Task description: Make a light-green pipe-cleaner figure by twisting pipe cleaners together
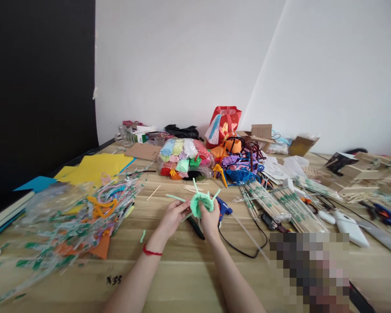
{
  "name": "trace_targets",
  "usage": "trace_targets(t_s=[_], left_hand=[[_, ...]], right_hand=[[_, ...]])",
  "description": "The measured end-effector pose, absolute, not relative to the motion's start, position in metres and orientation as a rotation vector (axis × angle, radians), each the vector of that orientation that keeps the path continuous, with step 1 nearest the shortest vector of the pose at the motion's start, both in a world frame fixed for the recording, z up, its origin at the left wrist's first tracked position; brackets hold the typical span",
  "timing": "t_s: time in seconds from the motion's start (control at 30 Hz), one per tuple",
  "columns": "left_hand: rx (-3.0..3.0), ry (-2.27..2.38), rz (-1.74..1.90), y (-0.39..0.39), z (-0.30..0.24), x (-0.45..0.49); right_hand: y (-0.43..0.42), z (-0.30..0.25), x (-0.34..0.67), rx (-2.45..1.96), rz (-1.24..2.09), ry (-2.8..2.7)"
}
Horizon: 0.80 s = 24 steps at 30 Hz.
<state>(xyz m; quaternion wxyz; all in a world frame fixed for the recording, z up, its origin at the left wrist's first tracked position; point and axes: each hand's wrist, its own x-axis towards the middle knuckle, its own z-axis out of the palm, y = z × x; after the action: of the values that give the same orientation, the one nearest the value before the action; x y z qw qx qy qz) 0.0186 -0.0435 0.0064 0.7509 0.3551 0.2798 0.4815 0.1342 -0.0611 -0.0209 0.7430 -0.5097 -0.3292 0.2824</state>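
Mint-green piece: We hold a small ring-like mint-green piece (197, 201) of fuzzy strands on the near side of the clear pack (186, 158) of coloured bundles, a little to the pack's right; several loose ends stick out around its rim.
Our right hand: The right hand (211, 221) grips the piece from its right side, thumb pressed into the opening, fingers closed around the wall.
Our left hand: The left hand (172, 217) meets the piece's left edge, fingers drawn narrow among the loose strands; whether they pinch one, we cannot tell. A red wristband (152, 251) circles the wrist.
Tools: Nearer us than the pack, a blue glue gun (226, 207) lies just beside our right hand, and a dark handle (196, 229) shows below our hands.
Left of the pack: Yellow sheets (99, 166) are spread on the surface (169, 278); nearer us, a tangle of plastic wrappers (65, 230) is mixed with coloured strips.
Right of the pack: A heap of coloured fuzzy shapes (241, 161) sits close by, with wrapped wooden sticks (265, 201) nearer us.
Behind the pack: A red bag (226, 119) stands farther back, off to the right.
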Motion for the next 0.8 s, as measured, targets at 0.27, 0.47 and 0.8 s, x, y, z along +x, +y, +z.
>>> trace_targets(t_s=[0.27,0.47,0.8], left_hand=[[1.114,0.96,1.404,-0.042,-0.003,0.025],[1.46,1.141,1.533,-0.045,-0.009,0.026],[1.68,1.197,1.495,-0.052,-0.013,0.03]], right_hand=[[-0.062,-0.021,0.135,-1.183,0.513,-0.697],[-0.063,-0.021,0.134,-1.202,0.458,-0.712],[-0.062,-0.025,0.132,-1.194,0.464,-0.739]])
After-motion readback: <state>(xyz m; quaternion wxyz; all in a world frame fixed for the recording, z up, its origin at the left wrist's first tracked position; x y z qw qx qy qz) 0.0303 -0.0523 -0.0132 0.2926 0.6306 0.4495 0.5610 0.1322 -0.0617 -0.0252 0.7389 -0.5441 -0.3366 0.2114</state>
